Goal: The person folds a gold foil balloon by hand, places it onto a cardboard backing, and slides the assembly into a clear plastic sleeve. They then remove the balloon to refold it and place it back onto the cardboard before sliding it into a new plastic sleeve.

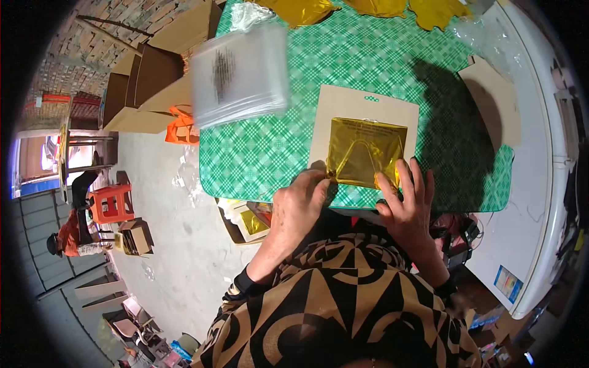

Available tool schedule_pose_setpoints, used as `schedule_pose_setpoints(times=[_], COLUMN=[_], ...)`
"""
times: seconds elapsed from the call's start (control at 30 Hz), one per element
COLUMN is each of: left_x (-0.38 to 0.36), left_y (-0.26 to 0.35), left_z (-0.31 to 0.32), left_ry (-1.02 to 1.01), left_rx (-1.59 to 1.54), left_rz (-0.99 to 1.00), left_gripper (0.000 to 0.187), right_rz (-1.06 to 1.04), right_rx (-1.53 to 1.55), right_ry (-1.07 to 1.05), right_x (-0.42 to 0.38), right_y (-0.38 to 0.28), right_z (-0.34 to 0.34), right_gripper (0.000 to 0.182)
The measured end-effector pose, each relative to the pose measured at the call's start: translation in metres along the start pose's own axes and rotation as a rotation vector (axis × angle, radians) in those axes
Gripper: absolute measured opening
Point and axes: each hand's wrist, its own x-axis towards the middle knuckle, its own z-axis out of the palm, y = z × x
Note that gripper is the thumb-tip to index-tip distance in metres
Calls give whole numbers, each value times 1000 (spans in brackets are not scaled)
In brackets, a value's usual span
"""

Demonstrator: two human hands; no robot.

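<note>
A folded gold foil piece point(366, 151) lies on a beige card point(362, 107) with a cut-out hanger slot, on the green checked tablecloth point(288, 141). My left hand point(299, 205) pinches the foil's lower left corner at the card's near edge. My right hand point(408, 199) presses fingers on the foil's lower right corner. Both hands touch the foil and card together.
A stack of clear plastic bags point(240, 73) sits at the table's left edge. More gold foil pieces point(368, 7) lie at the far end. A second beige card point(494, 101) rests to the right. Cardboard boxes point(147, 80), an orange stool point(110, 202) and another person point(67, 236) are on the floor left.
</note>
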Motion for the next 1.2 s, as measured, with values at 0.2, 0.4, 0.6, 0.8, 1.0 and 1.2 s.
schedule_pose_setpoints(times=[0.2, 0.4, 0.6, 0.8, 1.0, 1.2], left_x=[5, 9, 6, 4, 5, 6], left_y=[11, 4, -1, -1, 0, -1], left_z=[-3, 5, 16, 25, 27, 29], left_ry=[-153, -229, -214, -166, -139, -111], left_rx=[-184, -484, -774, -820, -795, -836], left_rz=[-266, -326, -321, -303, -281, -254], left_gripper=[26, 25, 27, 26, 19, 17], right_rz=[16, 6, -3, -7, 10, -5], right_rx=[3, 26, 36, 1, -16, -12], right_ry=[-25, -13, 1, -24, -59, -36], right_x=[1, 2, -1, -2, -2, -3], right_y=[-1, 0, 4, 4, 5, 6], right_z=[-3, 0, 6, 8, 6, 8], right_gripper=[51, 46, 46, 47, 51, 50])
